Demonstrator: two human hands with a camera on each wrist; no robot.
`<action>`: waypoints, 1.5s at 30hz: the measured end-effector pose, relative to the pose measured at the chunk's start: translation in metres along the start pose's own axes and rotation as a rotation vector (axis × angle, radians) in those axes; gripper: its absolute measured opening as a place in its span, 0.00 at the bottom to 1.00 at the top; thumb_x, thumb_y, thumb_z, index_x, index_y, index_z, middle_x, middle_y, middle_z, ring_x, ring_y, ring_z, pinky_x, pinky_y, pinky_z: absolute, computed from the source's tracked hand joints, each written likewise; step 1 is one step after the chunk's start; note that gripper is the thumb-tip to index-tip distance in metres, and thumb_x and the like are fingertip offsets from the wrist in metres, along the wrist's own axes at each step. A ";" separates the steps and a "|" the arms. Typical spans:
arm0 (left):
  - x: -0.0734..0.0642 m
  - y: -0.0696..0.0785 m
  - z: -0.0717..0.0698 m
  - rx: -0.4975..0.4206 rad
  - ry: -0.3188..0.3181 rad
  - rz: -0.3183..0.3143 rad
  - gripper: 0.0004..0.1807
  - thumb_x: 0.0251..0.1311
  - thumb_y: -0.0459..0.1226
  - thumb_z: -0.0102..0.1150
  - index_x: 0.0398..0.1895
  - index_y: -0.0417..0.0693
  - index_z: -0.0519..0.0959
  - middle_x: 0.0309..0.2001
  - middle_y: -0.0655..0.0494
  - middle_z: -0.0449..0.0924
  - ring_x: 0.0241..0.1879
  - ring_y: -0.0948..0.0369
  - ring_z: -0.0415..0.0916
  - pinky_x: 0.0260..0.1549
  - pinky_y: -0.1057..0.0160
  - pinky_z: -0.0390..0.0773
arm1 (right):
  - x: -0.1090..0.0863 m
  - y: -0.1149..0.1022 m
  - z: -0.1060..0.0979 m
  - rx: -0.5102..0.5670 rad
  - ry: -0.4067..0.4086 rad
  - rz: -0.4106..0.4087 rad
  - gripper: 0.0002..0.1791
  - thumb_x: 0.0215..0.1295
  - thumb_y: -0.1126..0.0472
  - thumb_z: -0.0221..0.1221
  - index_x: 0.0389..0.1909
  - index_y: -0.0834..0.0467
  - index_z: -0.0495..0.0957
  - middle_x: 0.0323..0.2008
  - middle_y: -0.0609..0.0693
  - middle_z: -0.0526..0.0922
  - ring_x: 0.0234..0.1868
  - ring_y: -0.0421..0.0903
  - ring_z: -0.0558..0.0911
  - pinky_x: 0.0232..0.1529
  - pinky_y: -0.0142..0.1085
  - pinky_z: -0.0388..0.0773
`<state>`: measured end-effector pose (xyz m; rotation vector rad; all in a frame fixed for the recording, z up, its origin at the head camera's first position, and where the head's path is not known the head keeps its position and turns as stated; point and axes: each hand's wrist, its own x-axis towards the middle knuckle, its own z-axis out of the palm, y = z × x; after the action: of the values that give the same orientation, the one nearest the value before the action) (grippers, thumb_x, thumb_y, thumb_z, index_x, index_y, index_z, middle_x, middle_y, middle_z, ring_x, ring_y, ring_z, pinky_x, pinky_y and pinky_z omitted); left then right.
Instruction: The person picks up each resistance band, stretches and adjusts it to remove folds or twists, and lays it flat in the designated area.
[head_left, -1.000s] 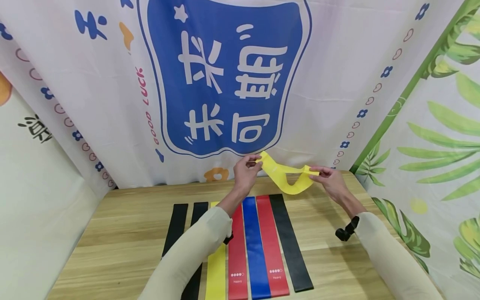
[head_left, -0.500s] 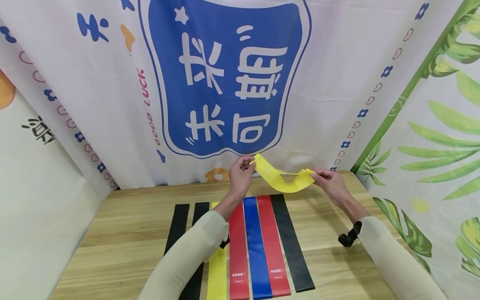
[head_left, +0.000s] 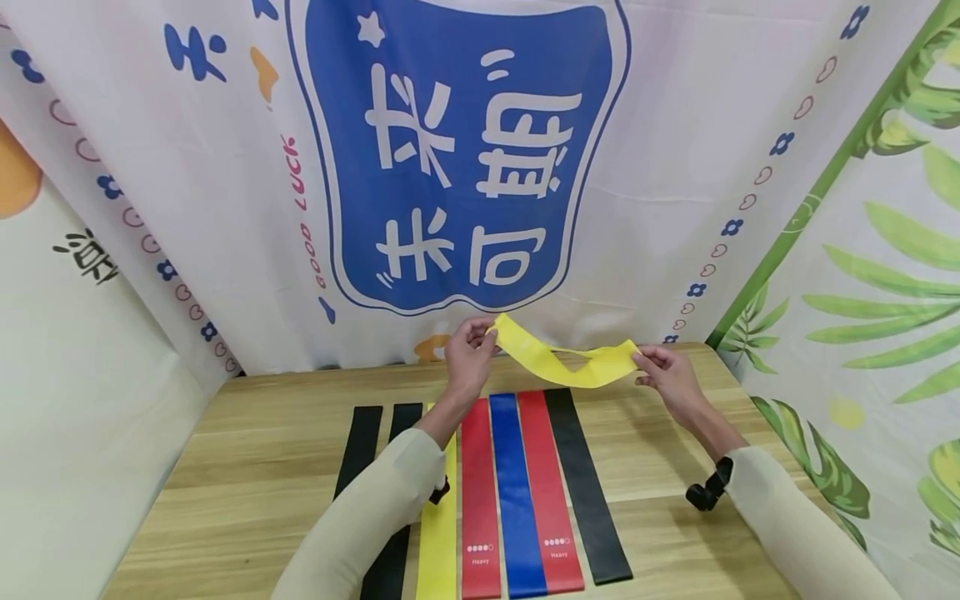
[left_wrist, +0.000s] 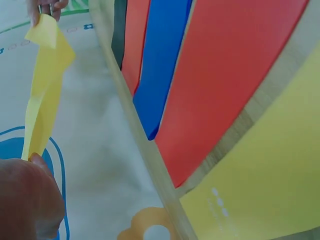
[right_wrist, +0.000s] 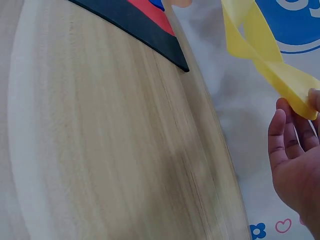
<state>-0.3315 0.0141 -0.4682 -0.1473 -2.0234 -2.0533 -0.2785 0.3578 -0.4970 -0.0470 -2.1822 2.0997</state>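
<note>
A yellow resistance band hangs as a sagging loop between my two hands, above the far edge of the table. My left hand pinches its left end between thumb and fingers. Its right end is pinched by my right hand; the right wrist view shows that yellow band twisted, with the thumb on it and the other fingers behind. In the left wrist view the same yellow band stretches away from the left hand toward the right one.
Flat bands lie side by side on the wooden table: black, a second black, yellow, red, blue, another red and a black one at the right. A printed curtain hangs behind.
My hands have moved apart, the left one going left and slightly down, the right one slightly right. The yellow band between them is now more spread out and its loop narrower.
</note>
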 end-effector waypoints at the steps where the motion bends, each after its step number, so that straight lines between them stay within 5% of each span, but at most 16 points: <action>1: 0.000 -0.001 -0.001 0.003 0.004 -0.001 0.10 0.71 0.27 0.64 0.53 0.38 0.82 0.45 0.44 0.85 0.42 0.53 0.86 0.43 0.60 0.89 | -0.001 0.000 -0.001 0.001 0.000 0.001 0.07 0.76 0.58 0.65 0.47 0.57 0.84 0.39 0.40 0.87 0.41 0.37 0.85 0.43 0.32 0.87; 5: 0.000 -0.004 -0.004 0.001 0.014 0.000 0.10 0.71 0.27 0.64 0.53 0.38 0.82 0.45 0.43 0.85 0.42 0.52 0.86 0.43 0.57 0.89 | -0.008 0.001 -0.003 -0.022 0.010 0.010 0.04 0.76 0.61 0.65 0.44 0.57 0.83 0.35 0.40 0.88 0.39 0.37 0.86 0.42 0.33 0.87; 18: -0.001 -0.009 -0.006 -0.047 0.051 -0.006 0.11 0.73 0.29 0.62 0.55 0.36 0.80 0.45 0.42 0.86 0.41 0.52 0.87 0.43 0.54 0.90 | -0.031 0.000 -0.009 -0.079 -0.028 0.041 0.15 0.77 0.61 0.63 0.54 0.67 0.77 0.37 0.39 0.90 0.40 0.36 0.88 0.43 0.34 0.87; 31: -0.003 -0.013 -0.007 -0.117 0.062 -0.002 0.08 0.73 0.28 0.61 0.52 0.36 0.80 0.43 0.40 0.86 0.37 0.53 0.86 0.39 0.58 0.90 | -0.049 0.005 -0.008 0.009 -0.038 0.025 0.09 0.77 0.60 0.63 0.46 0.63 0.80 0.37 0.42 0.89 0.40 0.40 0.89 0.42 0.34 0.87; 40: -0.004 -0.015 -0.010 -0.111 0.061 -0.054 0.10 0.73 0.29 0.62 0.54 0.35 0.81 0.45 0.41 0.87 0.40 0.52 0.88 0.42 0.58 0.89 | -0.059 0.006 -0.011 0.001 -0.001 0.065 0.12 0.77 0.60 0.63 0.48 0.66 0.80 0.37 0.43 0.89 0.40 0.39 0.88 0.44 0.33 0.86; 45: -0.003 -0.020 -0.011 -0.128 0.064 -0.119 0.10 0.74 0.29 0.62 0.55 0.37 0.82 0.46 0.42 0.87 0.40 0.53 0.89 0.43 0.57 0.89 | -0.062 0.008 -0.011 0.102 0.013 0.075 0.05 0.76 0.63 0.64 0.44 0.61 0.82 0.37 0.44 0.88 0.41 0.39 0.87 0.47 0.33 0.87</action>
<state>-0.3324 0.0038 -0.4886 0.0156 -1.9061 -2.2303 -0.2165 0.3627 -0.5084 -0.1354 -2.0947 2.2409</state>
